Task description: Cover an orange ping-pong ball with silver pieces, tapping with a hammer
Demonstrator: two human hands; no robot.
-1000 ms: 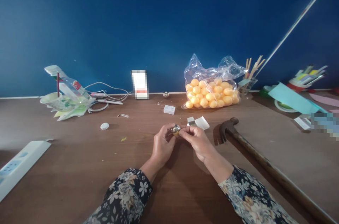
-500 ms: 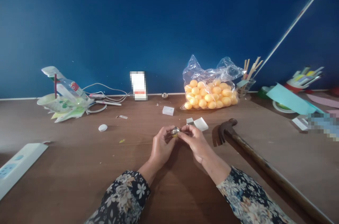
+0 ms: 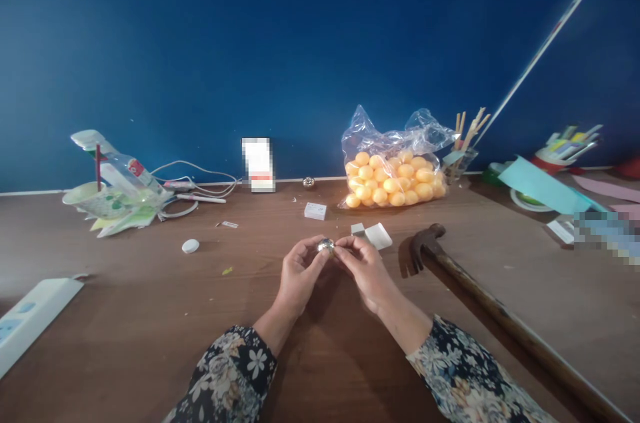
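A small shiny silver metal piece (image 3: pixel 325 245) is pinched between the fingertips of both hands, just above the brown table. My left hand (image 3: pixel 299 273) grips it from the left, thumb in front. From the right, my right hand (image 3: pixel 367 269) holds its edge with thumb and forefinger. Just behind my right hand lies an opened white paper or box flap (image 3: pixel 379 236). Beyond the hands sits a small white box (image 3: pixel 315 211), with a second silver piece (image 3: pixel 309 182) near the wall.
A claw hammer (image 3: pixel 480 289) lies at right. Behind stands a clear bag of yellow balls (image 3: pixel 395 183). A power strip (image 3: pixel 37 316), white disc (image 3: pixel 191 246), cables and a paper cup (image 3: pixel 90 196) are at left; pens and coloured paper (image 3: pixel 550 189) are at right.
The silver piece has turned in the fingers and now shows a rounder, smoother top. Both hands stay closed on it. The whole view has shifted slightly.
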